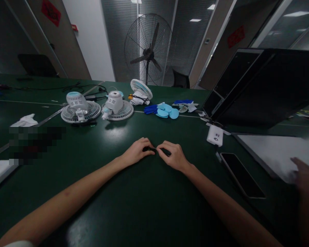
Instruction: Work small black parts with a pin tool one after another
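Note:
At the middle of the green table, my left hand [138, 151] pinches a small dark piece [152, 149] between thumb and fingers. My right hand [173, 155] faces it, its thumb and index finger pressed together at the piece's right end. The two hands nearly meet there. The piece is too small and dark to tell its kind. Beyond my hands lie a light-blue fan blade [167, 111] and a white fan head [116, 106] with its grille down.
Another white fan head [79, 107] and a tilted small fan [141, 92] stand behind. Blue gloves [151, 109] lie near the blade. To the right are a white power bank [215, 135], a phone [242, 175], a large black monitor [267, 85] and another person's hand [302, 171].

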Demonstrator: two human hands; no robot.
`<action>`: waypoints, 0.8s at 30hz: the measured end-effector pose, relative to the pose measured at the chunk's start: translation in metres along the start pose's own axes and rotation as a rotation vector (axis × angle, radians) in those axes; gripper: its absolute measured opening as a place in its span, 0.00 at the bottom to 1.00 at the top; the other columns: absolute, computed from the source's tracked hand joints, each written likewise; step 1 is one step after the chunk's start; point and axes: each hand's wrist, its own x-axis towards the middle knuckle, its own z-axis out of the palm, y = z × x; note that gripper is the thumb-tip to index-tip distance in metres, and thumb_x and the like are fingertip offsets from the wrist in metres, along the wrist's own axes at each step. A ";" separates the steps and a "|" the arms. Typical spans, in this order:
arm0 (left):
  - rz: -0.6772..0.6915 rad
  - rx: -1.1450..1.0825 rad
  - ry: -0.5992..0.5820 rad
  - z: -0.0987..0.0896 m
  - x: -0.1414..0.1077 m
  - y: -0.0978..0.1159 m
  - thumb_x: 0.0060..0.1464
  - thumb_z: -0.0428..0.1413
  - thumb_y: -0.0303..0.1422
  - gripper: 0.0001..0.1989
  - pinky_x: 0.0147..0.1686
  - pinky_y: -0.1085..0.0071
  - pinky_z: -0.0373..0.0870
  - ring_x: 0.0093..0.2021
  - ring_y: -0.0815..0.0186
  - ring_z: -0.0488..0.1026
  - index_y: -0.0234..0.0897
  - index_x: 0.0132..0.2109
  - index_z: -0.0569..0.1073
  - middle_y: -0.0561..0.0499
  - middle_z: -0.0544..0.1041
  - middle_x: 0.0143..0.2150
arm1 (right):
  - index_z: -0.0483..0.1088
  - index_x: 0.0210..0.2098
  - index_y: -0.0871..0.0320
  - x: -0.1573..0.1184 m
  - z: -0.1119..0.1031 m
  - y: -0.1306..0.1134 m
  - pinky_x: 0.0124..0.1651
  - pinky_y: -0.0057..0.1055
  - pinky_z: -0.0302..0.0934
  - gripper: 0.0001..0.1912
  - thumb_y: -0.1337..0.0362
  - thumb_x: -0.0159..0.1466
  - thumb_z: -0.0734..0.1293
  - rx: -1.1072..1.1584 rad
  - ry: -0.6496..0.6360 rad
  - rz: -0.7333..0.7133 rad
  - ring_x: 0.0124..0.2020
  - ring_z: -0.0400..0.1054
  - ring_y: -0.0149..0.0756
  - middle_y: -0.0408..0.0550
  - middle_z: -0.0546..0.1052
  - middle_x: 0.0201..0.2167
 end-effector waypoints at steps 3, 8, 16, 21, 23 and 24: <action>0.005 0.023 -0.003 0.000 -0.001 0.001 0.65 0.59 0.41 0.12 0.49 0.63 0.68 0.48 0.59 0.72 0.38 0.47 0.77 0.46 0.75 0.47 | 0.75 0.44 0.56 -0.001 0.000 0.002 0.39 0.31 0.66 0.07 0.65 0.72 0.64 -0.012 0.011 0.012 0.36 0.73 0.35 0.47 0.78 0.38; 0.019 0.098 0.002 0.000 -0.002 0.007 0.65 0.59 0.38 0.10 0.48 0.62 0.68 0.47 0.59 0.71 0.37 0.47 0.76 0.46 0.74 0.47 | 0.76 0.44 0.56 -0.002 0.000 0.002 0.40 0.31 0.66 0.08 0.64 0.73 0.64 -0.034 0.003 0.014 0.36 0.73 0.35 0.48 0.79 0.39; 0.018 0.164 -0.007 -0.002 -0.002 0.014 0.63 0.59 0.36 0.09 0.50 0.60 0.68 0.47 0.58 0.71 0.37 0.47 0.75 0.46 0.75 0.46 | 0.77 0.43 0.56 -0.002 0.003 -0.002 0.36 0.30 0.62 0.08 0.63 0.71 0.65 -0.217 -0.100 -0.005 0.33 0.72 0.34 0.47 0.79 0.38; 0.032 0.172 -0.025 -0.003 -0.001 0.013 0.63 0.59 0.37 0.09 0.50 0.60 0.68 0.47 0.58 0.71 0.37 0.45 0.75 0.46 0.75 0.45 | 0.77 0.45 0.56 -0.002 0.006 -0.004 0.36 0.30 0.61 0.09 0.62 0.71 0.65 -0.250 -0.118 -0.025 0.33 0.72 0.33 0.48 0.78 0.40; 0.035 0.170 -0.020 -0.002 0.000 0.013 0.64 0.59 0.38 0.09 0.52 0.59 0.68 0.47 0.58 0.72 0.37 0.45 0.75 0.46 0.75 0.45 | 0.77 0.45 0.57 -0.001 0.005 -0.005 0.35 0.29 0.61 0.09 0.62 0.72 0.65 -0.242 -0.120 -0.027 0.33 0.72 0.33 0.48 0.78 0.40; 0.035 0.168 -0.016 -0.002 0.000 0.013 0.64 0.58 0.38 0.09 0.52 0.59 0.67 0.47 0.58 0.72 0.37 0.46 0.75 0.46 0.75 0.45 | 0.77 0.45 0.57 -0.001 0.005 -0.005 0.35 0.29 0.62 0.09 0.62 0.72 0.65 -0.240 -0.115 -0.030 0.33 0.71 0.33 0.48 0.78 0.40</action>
